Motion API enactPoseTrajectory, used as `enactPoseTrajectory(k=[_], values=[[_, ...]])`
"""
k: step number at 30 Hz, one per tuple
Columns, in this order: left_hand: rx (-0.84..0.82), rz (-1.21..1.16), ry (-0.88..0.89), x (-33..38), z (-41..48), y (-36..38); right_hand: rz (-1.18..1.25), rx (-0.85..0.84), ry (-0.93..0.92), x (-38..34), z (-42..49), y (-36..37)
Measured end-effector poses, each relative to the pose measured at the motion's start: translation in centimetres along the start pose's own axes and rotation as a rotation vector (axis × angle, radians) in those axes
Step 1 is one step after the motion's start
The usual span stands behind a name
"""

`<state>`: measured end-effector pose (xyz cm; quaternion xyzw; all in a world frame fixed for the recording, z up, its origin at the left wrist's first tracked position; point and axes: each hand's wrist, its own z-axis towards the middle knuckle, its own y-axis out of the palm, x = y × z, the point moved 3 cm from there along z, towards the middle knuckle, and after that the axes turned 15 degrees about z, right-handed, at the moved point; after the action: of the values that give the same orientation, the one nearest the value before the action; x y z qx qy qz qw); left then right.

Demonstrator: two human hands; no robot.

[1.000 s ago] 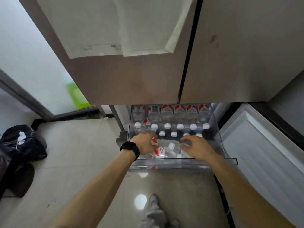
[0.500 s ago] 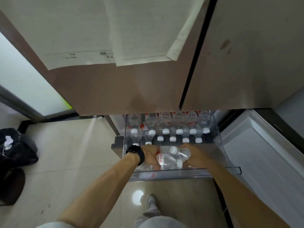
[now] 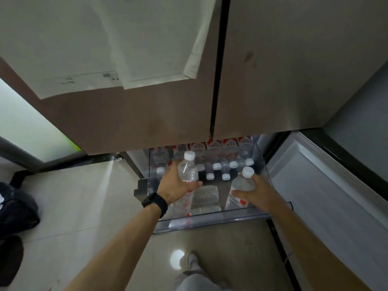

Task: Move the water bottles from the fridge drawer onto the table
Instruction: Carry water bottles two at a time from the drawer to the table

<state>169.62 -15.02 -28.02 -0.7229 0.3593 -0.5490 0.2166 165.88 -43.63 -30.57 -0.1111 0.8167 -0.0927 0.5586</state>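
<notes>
Fridge doors [image 3: 147,122] overhang drawer [image 3: 210,223] of bottles [image 3: 216,166].

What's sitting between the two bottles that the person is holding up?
Head view: between the left-hand bottle and right-hand bottle, capped bottles stand in the drawer; one flat bottle lies nearer.

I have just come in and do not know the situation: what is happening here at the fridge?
A person is taking water bottles out of the open fridge drawer. The left hand grips one bottle and the right hand grips a second bottle, both held over the drawer. Many more bottles stand at the back of it, and one lying bottle is near the front. No table is in view.
</notes>
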Motion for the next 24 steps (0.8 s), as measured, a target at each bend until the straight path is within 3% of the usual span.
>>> enactPoseTrajectory(k=[3, 7, 11, 18, 24], values=[[-0.004, -0.081, -0.059, -0.1, -0.1, -0.8, -0.029, -0.105, 0.006, 0.0, -0.2, 0.6], [-0.037, -0.065, -0.001, -0.5, -0.2, -2.0, -0.132, -0.157, 0.012, -0.6, -0.3, 1.5], [-0.064, -0.018, 0.048, -0.5, 0.0, -2.5, -0.165, -0.121, -0.031, -1.6, -0.2, 3.4], [0.069, 0.094, 0.158, 1.1, -1.3, -2.7, -0.116, 0.025, -0.061, -3.1, -2.0, 3.2], [0.146, 0.177, 0.288, 3.6, -6.1, -3.7, -0.065, 0.143, -0.243, -8.8, -6.4, 0.5]])
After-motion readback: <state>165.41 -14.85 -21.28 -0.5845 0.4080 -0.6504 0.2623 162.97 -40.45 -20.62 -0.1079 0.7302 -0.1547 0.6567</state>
